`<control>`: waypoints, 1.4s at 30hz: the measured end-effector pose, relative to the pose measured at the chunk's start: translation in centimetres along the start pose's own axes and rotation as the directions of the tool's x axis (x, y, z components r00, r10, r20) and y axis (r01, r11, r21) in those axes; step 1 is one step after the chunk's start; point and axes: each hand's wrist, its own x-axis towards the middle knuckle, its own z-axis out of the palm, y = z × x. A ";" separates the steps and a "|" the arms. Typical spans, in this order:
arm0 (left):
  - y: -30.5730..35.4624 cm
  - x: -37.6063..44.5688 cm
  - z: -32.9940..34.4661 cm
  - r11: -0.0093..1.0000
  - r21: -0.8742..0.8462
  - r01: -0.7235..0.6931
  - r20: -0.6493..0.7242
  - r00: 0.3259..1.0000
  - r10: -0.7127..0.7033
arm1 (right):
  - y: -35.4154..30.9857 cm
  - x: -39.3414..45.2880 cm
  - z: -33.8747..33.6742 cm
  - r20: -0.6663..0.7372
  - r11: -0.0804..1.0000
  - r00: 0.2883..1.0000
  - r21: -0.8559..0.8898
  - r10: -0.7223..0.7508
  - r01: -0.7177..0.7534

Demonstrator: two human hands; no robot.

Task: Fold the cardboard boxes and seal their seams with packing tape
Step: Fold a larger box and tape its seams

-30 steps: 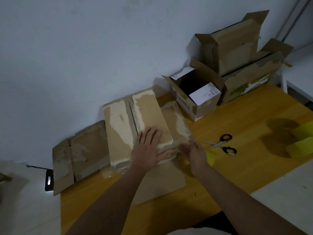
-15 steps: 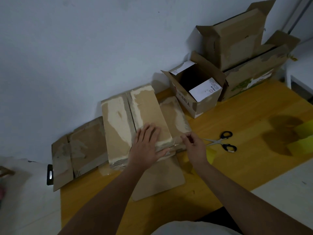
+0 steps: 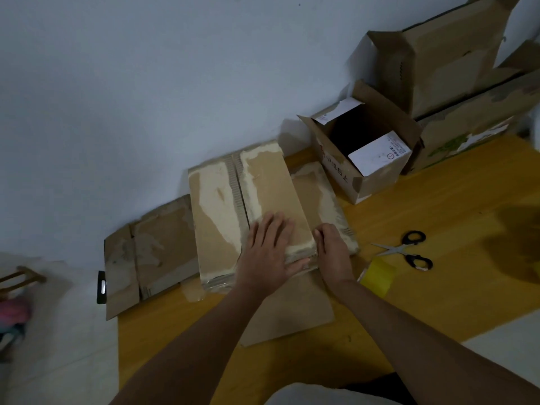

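Box: flat cardboard box (image 3: pixel 257 200), torn papery patches, centre of wooden table (image 3: pixel 438 229).
Left hand: left hand (image 3: pixel 267 252) flat, fingers straight, pressing it.
Right hand: right hand (image 3: pixel 331 247), fingers curled at its edge, possibly pinching.
Scissors: black-handled scissors (image 3: pixel 409 249) at 3 o'clock.

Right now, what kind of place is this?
Probably a corner of a home or small workroom used for packing: a wooden table against a plain wall, worn cardboard boxes, and scissors.
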 end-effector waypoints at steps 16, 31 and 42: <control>0.0 0.2 0.3 1.000 -0.021 0.019 -0.012 1.000 -0.019 | -1.8 0.9 -5.4 0.368 0.812 0.930 -0.549 0.023 0.197; 1.3 -1.0 -0.4 0.996 -0.030 0.088 0.058 0.995 -0.087 | -1.5 2.3 -8.7 0.628 0.989 0.778 -0.128 0.022 0.075; -0.3 -0.4 0.4 0.995 -0.066 0.072 0.115 0.991 -0.064 | -4.4 2.9 -6.6 0.682 0.801 0.714 -0.336 -0.155 0.495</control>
